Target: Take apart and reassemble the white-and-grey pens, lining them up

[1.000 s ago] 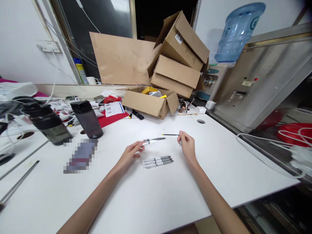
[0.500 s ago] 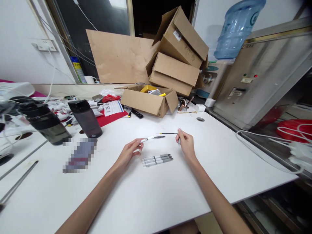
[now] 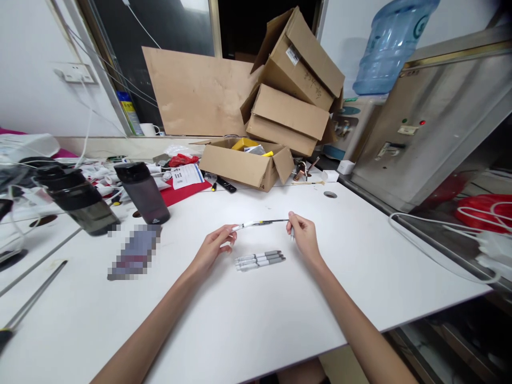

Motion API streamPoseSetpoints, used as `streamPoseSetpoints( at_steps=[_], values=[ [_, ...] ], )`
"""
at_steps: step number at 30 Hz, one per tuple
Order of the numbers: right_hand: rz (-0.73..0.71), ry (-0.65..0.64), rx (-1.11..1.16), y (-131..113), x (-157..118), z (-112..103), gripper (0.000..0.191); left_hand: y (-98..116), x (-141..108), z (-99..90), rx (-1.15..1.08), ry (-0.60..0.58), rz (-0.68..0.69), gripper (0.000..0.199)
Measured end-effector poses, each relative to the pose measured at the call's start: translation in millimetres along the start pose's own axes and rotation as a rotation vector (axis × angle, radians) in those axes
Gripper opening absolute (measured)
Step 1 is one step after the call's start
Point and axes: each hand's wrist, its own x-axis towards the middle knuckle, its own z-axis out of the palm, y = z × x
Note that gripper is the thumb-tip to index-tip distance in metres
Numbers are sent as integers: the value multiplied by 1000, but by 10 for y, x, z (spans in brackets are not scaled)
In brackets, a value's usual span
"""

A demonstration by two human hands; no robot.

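My left hand [image 3: 218, 245] pinches the rear end of a white pen barrel [image 3: 246, 225] above the white table [image 3: 248, 314]. My right hand [image 3: 303, 233] holds a thin dark refill [image 3: 280, 220] by its end, between thumb and forefinger. A short grey pen part [image 3: 292, 233] is also in my right hand, pointing down. The refill's yellow-marked end overlaps the barrel's front; whether it is inside cannot be made out. Below, between the hands, several white and grey pens [image 3: 260, 260] lie side by side.
Two dark bottles [image 3: 146, 194] and a blurred flat object [image 3: 136, 250] are on the left. An open cardboard box [image 3: 236, 165] stands at the back, with stacked boxes [image 3: 296, 85] behind. A white cable [image 3: 432, 256] loops at the right; long tweezers [image 3: 38, 293] lie far left.
The refill in my right hand has moved left relative to the barrel, closing the gap so that they now overlap. Both hands keep their holds. The view has shifted slightly.
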Motion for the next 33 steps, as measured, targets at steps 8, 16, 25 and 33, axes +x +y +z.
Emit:
streamPoseSetpoints(
  at_steps=[8, 16, 25, 33],
  values=[
    [-38, -168, -20, 20, -40, 34, 37, -18, 2, -37, 103, -12, 31, 42],
    [-61, -275, -70, -4, -61, 64, 25, -11, 12, -26, 184, -24, 42, 43],
    [56, -371, 5, 42, -105, 87, 26, -19, 0, -1, 217, -64, 46, 44],
    [80, -360, 37, 38, -86, 113, 29, -39, 27, -43, 223, -41, 55, 43]
  ],
)
